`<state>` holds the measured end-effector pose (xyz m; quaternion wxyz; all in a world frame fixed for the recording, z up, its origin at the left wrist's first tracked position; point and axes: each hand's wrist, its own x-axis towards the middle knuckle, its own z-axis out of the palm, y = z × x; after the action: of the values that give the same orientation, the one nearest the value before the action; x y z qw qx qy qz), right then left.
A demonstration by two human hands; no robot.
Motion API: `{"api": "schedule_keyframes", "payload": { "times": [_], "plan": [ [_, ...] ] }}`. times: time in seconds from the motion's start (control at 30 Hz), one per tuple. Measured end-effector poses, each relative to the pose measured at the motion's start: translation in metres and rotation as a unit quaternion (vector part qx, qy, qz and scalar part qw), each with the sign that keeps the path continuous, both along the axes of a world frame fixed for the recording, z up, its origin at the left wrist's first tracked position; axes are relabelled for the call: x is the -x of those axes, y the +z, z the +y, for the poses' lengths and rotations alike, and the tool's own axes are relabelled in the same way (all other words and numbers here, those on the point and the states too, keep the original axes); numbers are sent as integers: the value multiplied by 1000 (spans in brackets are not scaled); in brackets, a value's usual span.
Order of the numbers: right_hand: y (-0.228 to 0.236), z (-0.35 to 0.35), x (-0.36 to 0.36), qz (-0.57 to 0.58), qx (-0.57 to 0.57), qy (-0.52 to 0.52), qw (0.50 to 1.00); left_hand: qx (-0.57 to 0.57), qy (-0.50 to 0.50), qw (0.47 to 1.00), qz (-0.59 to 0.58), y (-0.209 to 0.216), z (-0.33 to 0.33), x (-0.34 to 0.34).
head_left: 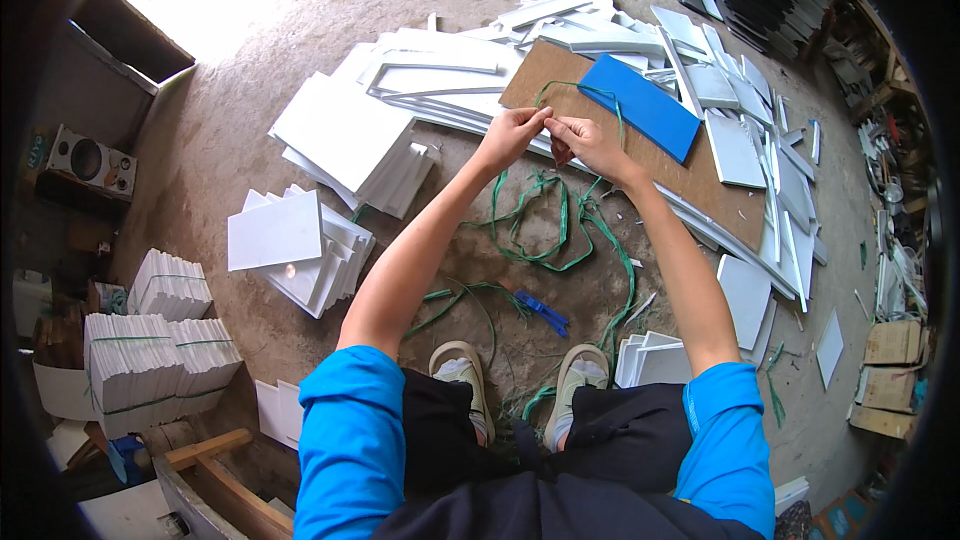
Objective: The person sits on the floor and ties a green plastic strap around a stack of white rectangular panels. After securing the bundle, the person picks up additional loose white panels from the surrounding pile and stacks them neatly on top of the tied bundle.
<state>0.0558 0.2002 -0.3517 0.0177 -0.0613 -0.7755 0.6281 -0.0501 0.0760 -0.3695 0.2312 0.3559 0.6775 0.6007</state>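
Note:
My left hand (pixel 513 138) and my right hand (pixel 592 148) meet in front of me, thumbs and fingers pinched together. A thin green plastic string (pixel 563 240) runs between them, loops over the board beyond and trails down in loose coils to the floor. What exactly lies between the fingertips is too small to see fully. Just past my hands a blue flat panel (pixel 645 108) rests on a brown board (pixel 722 195). That board lies on a spread of white panels (pixel 440 75). A blue-handled tool (pixel 543 313) sits on the floor between the coils and my feet.
Stacks of white panels (pixel 340 130) stand at the left, with string-tied bundles (pixel 135 365) farther left. White offcuts (pixel 740 150) are heaped at the right. A speaker (pixel 90 162) is by the left wall; cardboard boxes (pixel 888 387) line the right side. A wooden frame (pixel 215 480) is at lower left.

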Motion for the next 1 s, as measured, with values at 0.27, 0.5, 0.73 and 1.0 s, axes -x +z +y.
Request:
{"api": "schedule_keyframes", "payload": {
  "times": [0.27,0.5,0.73,1.0],
  "plan": [
    [19,-12,10,86,90,-4,992,-106,143,972,-155,33,7,-5],
    [7,-7,7,43,84,14,995,-84,184,970,-138,32,8,-10],
    [2,-4,-6,-22,114,-53,992,-128,34,939,-316,38,-10,17],
    [-9,-27,-1,-41,-26,22,999,-214,17,890,-403,37,-7,18]
  ]
}}
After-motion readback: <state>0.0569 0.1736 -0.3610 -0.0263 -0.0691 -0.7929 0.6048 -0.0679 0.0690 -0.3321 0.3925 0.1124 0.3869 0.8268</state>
